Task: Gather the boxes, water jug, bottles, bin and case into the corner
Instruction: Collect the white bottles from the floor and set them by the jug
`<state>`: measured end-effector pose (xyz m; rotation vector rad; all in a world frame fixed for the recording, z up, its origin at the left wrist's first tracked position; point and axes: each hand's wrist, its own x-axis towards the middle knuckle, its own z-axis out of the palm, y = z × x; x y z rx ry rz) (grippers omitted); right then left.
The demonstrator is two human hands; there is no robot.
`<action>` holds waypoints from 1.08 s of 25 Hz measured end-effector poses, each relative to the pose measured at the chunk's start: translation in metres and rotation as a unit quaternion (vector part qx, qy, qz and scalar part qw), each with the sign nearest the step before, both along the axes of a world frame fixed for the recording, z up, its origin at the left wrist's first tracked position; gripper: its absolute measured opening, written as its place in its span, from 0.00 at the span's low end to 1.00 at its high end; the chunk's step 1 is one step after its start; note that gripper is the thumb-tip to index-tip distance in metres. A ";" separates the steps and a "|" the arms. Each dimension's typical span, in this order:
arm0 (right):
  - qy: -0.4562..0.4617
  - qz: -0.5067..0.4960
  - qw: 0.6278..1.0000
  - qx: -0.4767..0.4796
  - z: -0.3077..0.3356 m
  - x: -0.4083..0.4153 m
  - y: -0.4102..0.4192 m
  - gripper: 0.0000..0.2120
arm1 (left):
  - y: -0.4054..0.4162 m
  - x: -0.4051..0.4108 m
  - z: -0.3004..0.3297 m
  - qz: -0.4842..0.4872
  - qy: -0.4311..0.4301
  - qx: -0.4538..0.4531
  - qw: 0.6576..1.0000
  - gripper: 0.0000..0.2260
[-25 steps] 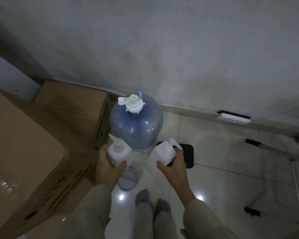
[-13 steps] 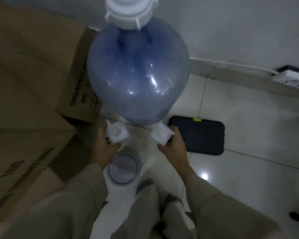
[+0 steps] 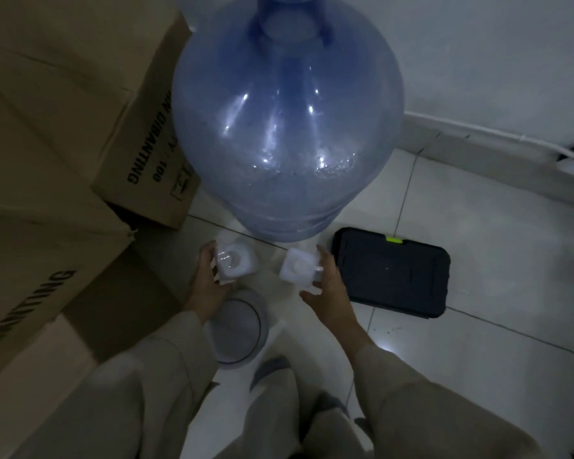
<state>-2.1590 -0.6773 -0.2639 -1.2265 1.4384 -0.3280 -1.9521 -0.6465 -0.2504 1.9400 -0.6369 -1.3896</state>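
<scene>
L hand (image 3: 206, 283): fingers curled round the left white translucent square plastic bottle (image 3: 236, 265), gripping its outer side, thumb on the near side. R hand (image 3: 328, 289): fingers and thumb wrapped round the right white translucent square plastic bottle (image 3: 299, 268), fingertips on its far edge, thumb on the near edge. Both grips closed on the bottles; neither hand spread wide. Whether the bottle bases touch the floor cannot be told from above.

Position: both bottles sit low, just in front of the large blue translucent plastic water jug (image 3: 287, 120), approx. side by side with a gap between them. Jug is round-shouldered, ribbed near the base, glossy w/ light glints; stands upright on the pale glossy tiled floor (image 3: 461, 226) near the white wall (image 3: 478, 44).

Left of jug: brown corrugated cardboard box with black printed lettering (image 3: 90, 104), matte, square-edged, close beside the jug. A second, larger brown cardboard box (image 3: 37, 270) lies nearer the camera, edge against the first.

Right of jug: black rectangular hard plastic case with a lime-green latch (image 3: 391, 270), flat on the floor, rounded corners, just beside the R hand.

Below the L hand: small round grey bin with a smooth domed lid (image 3: 236, 332), partly covered by the wrist. Beige sleeves and grey socks at frame bottom
</scene>
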 end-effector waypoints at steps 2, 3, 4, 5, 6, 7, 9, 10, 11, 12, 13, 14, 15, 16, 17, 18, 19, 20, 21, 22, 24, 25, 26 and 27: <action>-0.004 -0.028 0.998 0.051 0.022 -0.003 0.003 0.44 | 0.008 0.004 0.019 -0.006 0.015 0.016 1.000 0.41; 0.001 -0.041 0.996 0.077 0.040 -0.004 0.007 0.44 | 0.015 0.007 0.033 -0.004 0.012 0.025 1.000 0.41; 0.002 -0.048 0.994 0.096 0.061 -0.003 0.011 0.43 | 0.023 0.010 0.048 -0.005 0.002 0.034 0.999 0.40; 0.002 -0.048 0.993 0.106 0.087 -0.001 0.014 0.41 | 0.032 0.011 0.071 0.002 0.000 0.045 0.999 0.38; -0.001 -0.043 0.994 0.103 0.113 0.003 0.017 0.38 | 0.041 0.011 0.092 0.014 0.001 0.051 0.999 0.36; -0.006 -0.034 0.995 0.097 0.139 0.006 0.019 0.36 | 0.048 0.009 0.116 0.030 0.009 0.059 0.998 0.32; -0.006 0.004 0.997 0.076 0.191 0.015 0.017 0.30 | 0.058 0.006 0.174 0.045 0.011 0.071 0.996 0.25; -0.010 0.023 0.997 0.070 0.222 0.021 0.017 0.27 | 0.062 0.003 0.209 0.040 0.002 0.071 0.997 0.21; -0.010 0.046 0.997 0.063 0.250 0.027 0.018 0.25 | 0.067 0.000 0.241 0.040 -0.010 0.071 0.997 0.18; -0.018 0.065 0.996 0.054 0.278 0.034 0.019 0.24 | 0.071 -0.001 0.273 0.051 -0.028 0.065 0.996 0.16; -0.024 0.095 0.994 0.043 0.310 0.042 0.021 0.23 | 0.079 0.000 0.309 0.075 -0.050 0.051 0.995 0.15; -0.034 0.115 0.992 0.029 0.335 0.050 0.024 0.21 | 0.086 0.000 0.337 0.090 -0.073 0.036 0.993 0.14; -0.041 0.127 0.991 0.015 0.350 0.055 0.026 0.20 | 0.090 0.000 0.355 0.100 -0.092 0.028 0.990 0.13; -0.054 0.149 0.987 0.005 0.376 0.065 0.031 0.19 | 0.103 0.002 0.383 0.128 -0.108 0.021 0.986 0.12; -0.063 0.172 0.983 -0.002 0.400 0.073 0.038 0.18 | 0.117 0.004 0.407 0.157 -0.111 0.018 0.981 0.11; -0.072 0.195 0.978 -0.007 0.422 0.082 0.047 0.17 | 0.132 0.005 0.432 0.184 -0.117 0.012 0.976 0.11; -0.079 0.223 0.972 -0.013 0.442 0.090 0.057 0.16 | 0.149 0.007 0.452 0.212 -0.127 0.007 0.969 0.11; -0.089 0.253 0.963 -0.014 0.463 0.100 0.070 0.16 | 0.171 0.011 0.473 0.249 -0.139 0.004 0.958 0.10; -0.096 0.283 0.954 -0.015 0.479 0.110 0.083 0.15 | 0.192 0.016 0.489 0.283 -0.149 0.006 0.948 0.10; -0.101 0.317 0.943 -0.017 0.493 0.122 0.096 0.14 | 0.214 0.021 0.503 0.311 -0.156 0.006 0.938 0.10; -0.092 0.404 0.910 -0.036 0.514 0.150 0.125 0.13 | 0.260 0.036 0.524 0.364 -0.171 0.007 0.916 0.08; -0.087 0.444 0.890 -0.049 0.522 0.165 0.143 0.13 | 0.287 0.044 0.531 0.396 -0.177 0.010 0.901 0.07; -0.086 0.473 0.875 -0.055 0.528 0.181 0.159 0.13 | 0.312 0.052 0.537 0.426 -0.182 0.015 0.886 0.06; -0.085 0.496 0.862 -0.059 0.533 0.196 0.174 0.13 | 0.335 0.060 0.541 0.455 -0.183 0.020 0.871 0.06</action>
